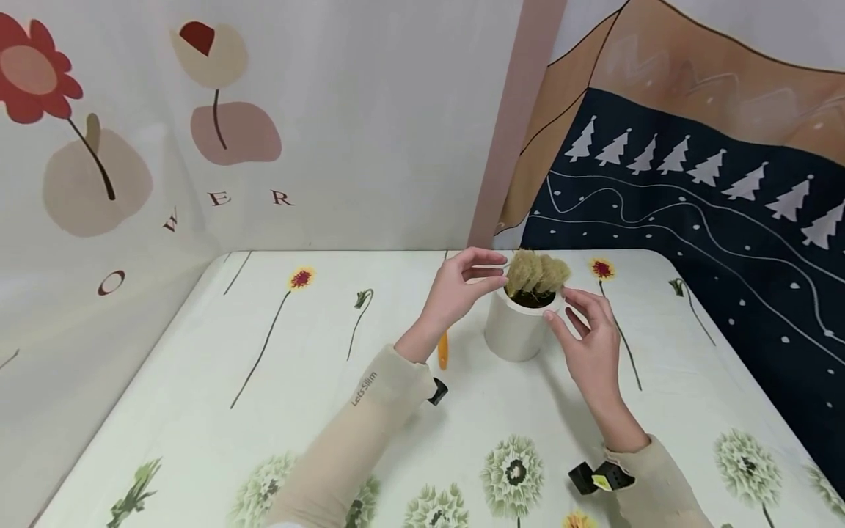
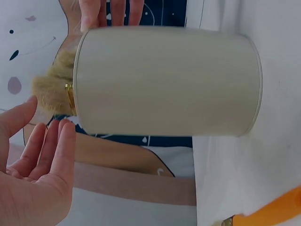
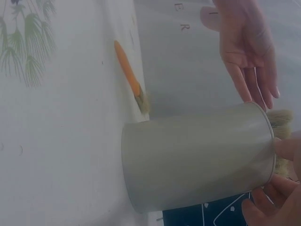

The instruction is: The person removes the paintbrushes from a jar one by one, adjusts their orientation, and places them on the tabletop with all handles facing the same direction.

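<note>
A white cylindrical canister [image 1: 515, 334] stands upright on the table, holding several brushes [image 1: 536, 273] with their pale tan bristles up. A gold-coloured ferrule [image 2: 70, 96] shows at the rim in the left wrist view; the handles inside are hidden. My left hand [image 1: 458, 290] is beside the bristles on the left, its thumb and fingers apart and fairly straight, the thumb close to or touching the bristles. On the other side, my right hand [image 1: 590, 341] has its fingertips at the canister's rim, thumb and fingers spread.
An orange-handled brush [image 3: 126, 66] lies on the table left of the canister, partly hidden behind my left wrist in the head view. A flower-print cloth [image 1: 198, 440] covers the table. Printed curtains [image 1: 370, 132] hang behind it and along the right.
</note>
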{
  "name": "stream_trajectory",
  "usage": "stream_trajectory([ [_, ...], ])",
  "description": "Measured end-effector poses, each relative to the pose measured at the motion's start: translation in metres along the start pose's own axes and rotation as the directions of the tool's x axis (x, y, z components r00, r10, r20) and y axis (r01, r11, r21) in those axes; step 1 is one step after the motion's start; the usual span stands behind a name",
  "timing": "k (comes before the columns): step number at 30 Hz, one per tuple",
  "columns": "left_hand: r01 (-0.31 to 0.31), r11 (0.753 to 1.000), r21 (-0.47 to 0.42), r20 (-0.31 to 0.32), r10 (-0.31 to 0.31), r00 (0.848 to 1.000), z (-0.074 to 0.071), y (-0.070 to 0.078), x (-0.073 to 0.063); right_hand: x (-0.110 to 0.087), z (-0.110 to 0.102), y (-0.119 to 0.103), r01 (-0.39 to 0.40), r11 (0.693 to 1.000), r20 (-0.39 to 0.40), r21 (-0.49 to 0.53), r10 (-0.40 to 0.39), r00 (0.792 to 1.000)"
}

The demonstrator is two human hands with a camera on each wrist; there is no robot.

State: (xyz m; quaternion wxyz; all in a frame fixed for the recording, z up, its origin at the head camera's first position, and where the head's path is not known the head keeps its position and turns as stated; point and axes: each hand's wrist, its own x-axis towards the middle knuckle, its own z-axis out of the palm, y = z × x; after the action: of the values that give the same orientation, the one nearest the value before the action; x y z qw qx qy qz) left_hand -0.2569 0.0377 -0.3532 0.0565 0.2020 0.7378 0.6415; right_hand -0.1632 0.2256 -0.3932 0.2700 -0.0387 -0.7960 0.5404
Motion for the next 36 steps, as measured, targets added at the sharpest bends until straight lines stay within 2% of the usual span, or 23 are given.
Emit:
stream_trajectory([
  [11, -0.077, 0.997, -0.019, -0.026, 0.076, 0.997, 0.017, 0.005, -0.003, 0.0, -0.002, -0.003, -0.005, 1.0, 0.021, -0.006, 0.005, 1.0],
  [16, -0.104, 0.993, 0.061, -0.057, 0.108, 0.993, 0.026, 0.004, -0.004, 0.0, -0.003, -0.004, 0.003, 1.0, 0.021, -0.016, -0.003, 1.0],
  [24, -0.152, 0.964, 0.22, -0.085, 0.174, 0.981, 0.034, 0.003, -0.005, -0.002, -0.003, -0.001, 0.013, 1.0, 0.024, -0.025, -0.012, 1.0],
  [36, -0.178, 0.948, 0.265, -0.086, 0.207, 0.974, 0.035, 0.004, -0.003, 0.0, -0.003, -0.002, 0.001, 0.999, 0.022, -0.04, -0.001, 1.0],
])
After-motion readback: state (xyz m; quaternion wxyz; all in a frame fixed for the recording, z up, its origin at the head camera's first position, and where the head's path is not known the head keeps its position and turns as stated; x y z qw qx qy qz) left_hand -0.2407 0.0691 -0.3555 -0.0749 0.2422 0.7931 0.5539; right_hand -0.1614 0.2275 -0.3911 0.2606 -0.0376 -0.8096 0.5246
